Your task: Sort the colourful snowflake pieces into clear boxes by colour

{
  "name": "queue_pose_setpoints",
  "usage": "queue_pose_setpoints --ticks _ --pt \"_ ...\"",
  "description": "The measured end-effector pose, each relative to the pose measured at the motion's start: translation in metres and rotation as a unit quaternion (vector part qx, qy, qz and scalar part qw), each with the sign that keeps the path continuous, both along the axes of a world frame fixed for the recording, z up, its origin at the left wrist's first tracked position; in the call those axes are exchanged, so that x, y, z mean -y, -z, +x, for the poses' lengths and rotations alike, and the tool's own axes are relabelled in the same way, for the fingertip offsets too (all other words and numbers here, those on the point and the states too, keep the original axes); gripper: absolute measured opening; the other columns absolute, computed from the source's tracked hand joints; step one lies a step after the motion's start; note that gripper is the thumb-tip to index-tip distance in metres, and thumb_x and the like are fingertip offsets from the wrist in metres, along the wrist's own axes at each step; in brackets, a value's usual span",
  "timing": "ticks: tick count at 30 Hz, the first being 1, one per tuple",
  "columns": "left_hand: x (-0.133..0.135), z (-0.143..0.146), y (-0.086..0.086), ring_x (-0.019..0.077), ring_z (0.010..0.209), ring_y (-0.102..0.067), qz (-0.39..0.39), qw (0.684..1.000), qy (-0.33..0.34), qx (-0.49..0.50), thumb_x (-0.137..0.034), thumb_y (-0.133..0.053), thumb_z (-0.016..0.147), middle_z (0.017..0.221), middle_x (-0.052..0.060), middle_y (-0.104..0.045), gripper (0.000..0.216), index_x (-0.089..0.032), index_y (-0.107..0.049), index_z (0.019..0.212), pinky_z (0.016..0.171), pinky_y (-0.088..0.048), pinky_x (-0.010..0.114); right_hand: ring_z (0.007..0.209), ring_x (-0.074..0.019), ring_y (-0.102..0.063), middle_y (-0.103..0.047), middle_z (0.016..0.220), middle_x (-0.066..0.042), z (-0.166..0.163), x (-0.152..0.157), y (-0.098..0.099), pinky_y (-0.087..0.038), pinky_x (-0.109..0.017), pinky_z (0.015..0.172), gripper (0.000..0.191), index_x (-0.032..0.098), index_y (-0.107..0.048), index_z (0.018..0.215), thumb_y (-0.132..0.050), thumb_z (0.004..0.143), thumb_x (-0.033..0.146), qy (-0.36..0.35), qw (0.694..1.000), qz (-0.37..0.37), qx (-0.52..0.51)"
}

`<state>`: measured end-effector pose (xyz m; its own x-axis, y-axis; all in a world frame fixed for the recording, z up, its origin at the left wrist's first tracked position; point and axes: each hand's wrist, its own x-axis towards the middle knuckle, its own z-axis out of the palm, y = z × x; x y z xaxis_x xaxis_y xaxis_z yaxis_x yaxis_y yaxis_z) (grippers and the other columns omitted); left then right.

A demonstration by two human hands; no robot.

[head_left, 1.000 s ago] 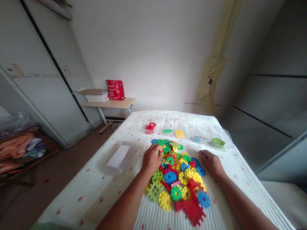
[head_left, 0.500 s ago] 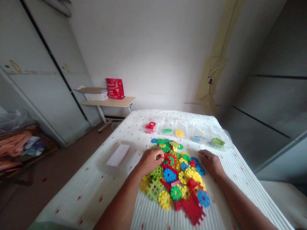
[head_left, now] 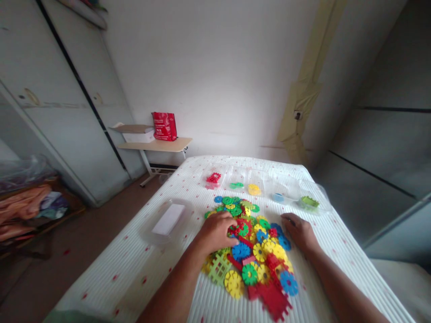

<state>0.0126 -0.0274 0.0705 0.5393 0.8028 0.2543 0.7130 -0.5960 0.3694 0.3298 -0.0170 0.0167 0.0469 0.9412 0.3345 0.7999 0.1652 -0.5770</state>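
Observation:
A heap of colourful plastic building pieces lies on the bed, with notched discs, lattice squares and red blocks. My left hand point(head_left: 218, 232) is over the heap's left side, thumb and fingers apart around red pieces point(head_left: 241, 228). Under its wrist is a light-green lattice square point(head_left: 219, 268). My right hand point(head_left: 299, 231) rests at the heap's right edge beside blue discs point(head_left: 284, 242). Its fingers are curled together, and whatever they hold is hidden. Yellow discs point(head_left: 235, 284) and a large red square point(head_left: 275, 299) lie nearest me.
Clear containers stand along the far side, holding red pieces point(head_left: 213, 178), green pieces point(head_left: 236, 185), yellow pieces point(head_left: 254, 189), a blue piece point(head_left: 278, 197) and light-green pieces point(head_left: 309, 202). A clear lidlike tray point(head_left: 148, 231) with a white slab point(head_left: 169, 219) is at left.
My left hand has gone from pinched fingers to a wider spread, shifting slightly nearer over the heap. The right hand stays by the heap's edge. The whole view has shifted slightly.

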Motion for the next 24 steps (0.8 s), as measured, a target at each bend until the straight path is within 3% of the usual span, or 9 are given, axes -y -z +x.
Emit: queue_pose_setpoints --ticks 4,7,12,18,21,24 --pt "-0.001 0.002 0.0 0.0165 0.085 -0.059 0.011 1.0 -0.013 -0.016 -0.02 -0.059 0.068 0.09 0.002 -0.065 0.018 -0.022 -0.067 0.084 0.077 -0.043 0.026 0.071 -0.019 -0.065 -0.071 0.083 -0.006 -0.001 0.001 -0.001 -0.05 -0.027 0.067 0.036 0.018 -0.068 0.089 -0.042 0.078 0.041 0.003 1.0 0.002 -0.002" --pt "-0.004 0.004 0.002 0.0147 0.078 -0.057 0.015 1.0 -0.016 -0.007 -0.018 -0.053 0.073 0.082 0.002 -0.064 0.012 -0.02 -0.065 0.074 0.072 -0.042 0.024 0.074 -0.0191 -0.066 -0.071 0.084 -0.006 -0.001 0.001 -0.001 -0.049 -0.026 0.068 0.035 0.019 -0.068 0.088 -0.042 0.078 0.041 0.007 1.0 0.0 0.002" --pt "-0.01 -0.001 0.004 0.0114 0.066 -0.053 -0.019 0.991 -0.073 0.108 -0.021 -0.051 0.075 0.069 0.0 -0.059 0.013 -0.017 -0.06 0.067 0.062 -0.039 0.021 0.077 -0.0193 -0.065 -0.071 0.086 -0.006 0.001 0.0 0.001 -0.049 -0.026 0.071 0.035 0.019 -0.067 0.09 -0.042 0.079 0.042 -0.002 1.0 0.003 0.008" --pt "-0.024 -0.018 -0.008 0.0089 0.048 -0.051 -0.136 0.915 -0.17 0.339 -0.032 -0.054 0.071 0.053 -0.005 -0.054 0.015 -0.017 -0.057 0.074 0.049 -0.038 0.019 0.077 -0.0214 -0.065 -0.071 0.086 -0.006 0.0 0.001 -0.001 -0.05 -0.03 0.073 0.033 0.02 -0.067 0.086 -0.044 0.077 0.042 -0.014 1.0 0.01 -0.02" --pt "-0.051 -0.026 -0.022 0.0081 0.04 -0.047 -0.18 0.879 -0.215 0.385 -0.028 -0.055 0.068 0.044 -0.007 -0.05 0.011 -0.017 -0.054 0.068 0.042 -0.035 0.018 0.08 -0.0222 -0.065 -0.07 0.087 -0.006 -0.001 0.001 -0.002 -0.05 -0.03 0.073 0.032 0.021 -0.067 0.086 -0.045 0.076 0.042 -0.018 0.999 0.01 -0.035" --pt "-0.092 -0.027 -0.036 0.0088 0.041 -0.051 -0.154 0.854 -0.304 0.393 -0.023 -0.057 0.066 0.043 -0.006 -0.05 0.007 -0.016 -0.055 0.069 0.041 -0.035 0.017 0.08 -0.0223 -0.065 -0.07 0.087 -0.006 0.0 0.001 -0.002 -0.05 -0.03 0.073 0.031 0.021 -0.067 0.085 -0.046 0.076 0.042 -0.018 0.999 0.008 -0.036"
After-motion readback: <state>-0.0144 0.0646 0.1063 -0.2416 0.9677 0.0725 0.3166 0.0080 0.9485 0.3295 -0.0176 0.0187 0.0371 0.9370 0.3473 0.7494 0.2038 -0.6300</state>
